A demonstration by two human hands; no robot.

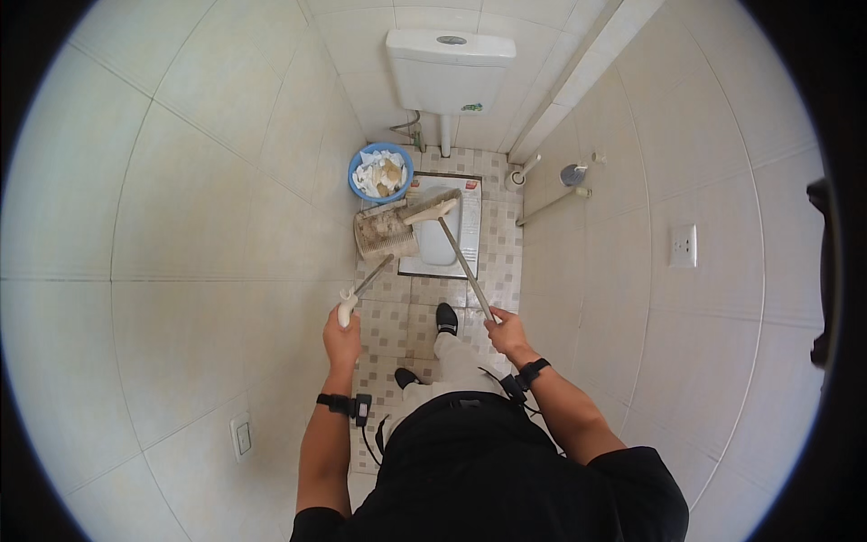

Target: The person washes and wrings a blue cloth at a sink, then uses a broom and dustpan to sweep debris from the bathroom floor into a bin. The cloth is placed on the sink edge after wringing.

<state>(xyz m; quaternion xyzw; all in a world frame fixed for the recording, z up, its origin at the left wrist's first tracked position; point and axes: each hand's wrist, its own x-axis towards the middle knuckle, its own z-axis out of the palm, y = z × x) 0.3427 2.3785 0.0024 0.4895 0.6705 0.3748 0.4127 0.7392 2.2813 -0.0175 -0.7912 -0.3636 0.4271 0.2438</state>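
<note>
My left hand (343,339) is closed around the white grip at the end of the dustpan's handle. The dustpan (386,232), plastic with a toothed edge and soiled inside, lies between the left wall and the squat toilet, over the toilet's left edge. My right hand (506,330) holds the metal stick of a broom. The broom's head (432,211), cream with greyish bristles, is over the squat toilet (437,252), its left end beside or over the dustpan; whether they touch I cannot tell.
A blue basin (353,185) of crumpled paper stands by the left wall. A white cistern (450,71) hangs on the back wall. At the right are a toilet brush in a holder (515,179), a wall pipe (552,206) and a socket (684,246). Tiled walls stand close on both sides.
</note>
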